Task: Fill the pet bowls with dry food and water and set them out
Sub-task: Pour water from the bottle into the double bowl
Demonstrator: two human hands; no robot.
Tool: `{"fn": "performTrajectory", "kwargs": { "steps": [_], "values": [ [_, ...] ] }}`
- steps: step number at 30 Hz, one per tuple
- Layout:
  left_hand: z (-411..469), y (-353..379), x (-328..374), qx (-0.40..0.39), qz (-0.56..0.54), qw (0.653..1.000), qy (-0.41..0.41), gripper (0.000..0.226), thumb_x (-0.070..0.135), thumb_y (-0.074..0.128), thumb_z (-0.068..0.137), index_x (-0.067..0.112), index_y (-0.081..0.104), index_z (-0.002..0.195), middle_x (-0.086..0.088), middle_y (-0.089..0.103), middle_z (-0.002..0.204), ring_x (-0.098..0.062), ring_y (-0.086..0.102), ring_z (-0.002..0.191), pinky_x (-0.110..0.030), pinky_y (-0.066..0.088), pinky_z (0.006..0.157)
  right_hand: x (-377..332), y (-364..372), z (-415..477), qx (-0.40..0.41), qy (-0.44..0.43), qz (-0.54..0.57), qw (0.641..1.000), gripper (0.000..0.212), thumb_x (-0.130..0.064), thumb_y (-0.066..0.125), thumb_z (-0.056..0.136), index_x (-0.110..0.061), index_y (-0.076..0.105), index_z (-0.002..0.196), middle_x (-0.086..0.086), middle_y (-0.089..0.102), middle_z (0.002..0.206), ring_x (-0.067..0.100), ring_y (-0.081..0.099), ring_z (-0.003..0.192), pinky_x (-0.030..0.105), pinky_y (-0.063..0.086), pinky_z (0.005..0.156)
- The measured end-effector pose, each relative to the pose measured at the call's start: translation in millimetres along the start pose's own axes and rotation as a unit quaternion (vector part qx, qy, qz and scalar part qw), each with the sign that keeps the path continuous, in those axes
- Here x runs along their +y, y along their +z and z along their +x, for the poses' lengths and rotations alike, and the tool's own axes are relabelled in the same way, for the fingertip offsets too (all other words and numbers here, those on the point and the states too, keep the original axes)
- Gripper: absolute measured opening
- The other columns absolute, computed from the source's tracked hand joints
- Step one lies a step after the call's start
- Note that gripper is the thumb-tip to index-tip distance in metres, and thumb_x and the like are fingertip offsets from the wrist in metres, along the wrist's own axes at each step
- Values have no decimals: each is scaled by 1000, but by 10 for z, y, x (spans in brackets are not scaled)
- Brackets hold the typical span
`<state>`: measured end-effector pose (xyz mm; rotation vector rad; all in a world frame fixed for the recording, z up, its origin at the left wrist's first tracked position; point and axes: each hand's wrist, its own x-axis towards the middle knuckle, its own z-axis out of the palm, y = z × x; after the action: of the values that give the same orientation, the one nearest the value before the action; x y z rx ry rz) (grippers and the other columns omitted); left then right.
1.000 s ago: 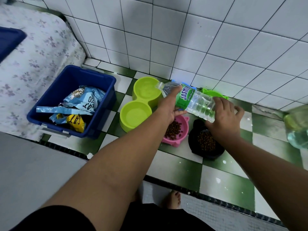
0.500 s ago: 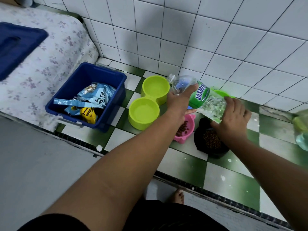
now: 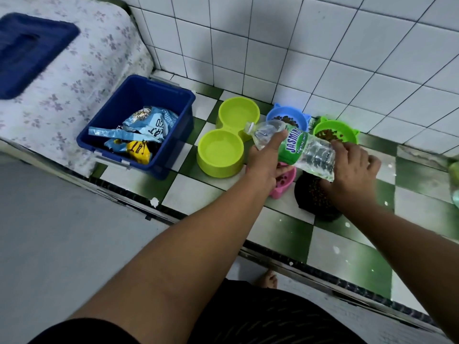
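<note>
Both hands hold a clear water bottle with a green label, lying nearly level above the bowls. My left hand grips its neck end, thumb across the top. My right hand grips its base. The bottle's mouth points left, over the right edge of the lime double bowl. Kibble fills the blue bowl, the green bowl, the pink bowl and the black bowl. The pink and black bowls are partly hidden by my hands.
A blue bin holding cat food bags stands left of the bowls. Its blue lid lies on a floral cloth. A white tiled wall backs the green-checked ledge. Another bottle shows at the right edge.
The bottle has shifted left and lowered toward level, its mouth now at the lime double bowl. The view has swung, bringing the blue bowl into sight.
</note>
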<state>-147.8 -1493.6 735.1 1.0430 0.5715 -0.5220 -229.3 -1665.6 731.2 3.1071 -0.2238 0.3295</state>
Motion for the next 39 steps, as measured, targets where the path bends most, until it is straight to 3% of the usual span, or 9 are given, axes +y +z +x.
{"fn": "performTrajectory", "kwargs": {
  "steps": [16,39],
  "values": [
    [65,-151,-47,-11,16,998,-52,49,36,78,84,14,63,125,-17,73,113,-31,72,96,-47,65,72,5,-45,-10,-7,-51,-46,998,92,-16,81,61,-12,39,144,17,46,131,35,46,117,50,30,102],
    [71,-177,-66,-23,6,998,-55,49,34,79,83,12,63,123,-17,75,106,-33,73,95,-51,64,75,9,-115,-36,-7,-54,-57,997,99,-14,84,59,-13,37,146,18,45,134,33,40,123,51,27,104]
  ]
}}
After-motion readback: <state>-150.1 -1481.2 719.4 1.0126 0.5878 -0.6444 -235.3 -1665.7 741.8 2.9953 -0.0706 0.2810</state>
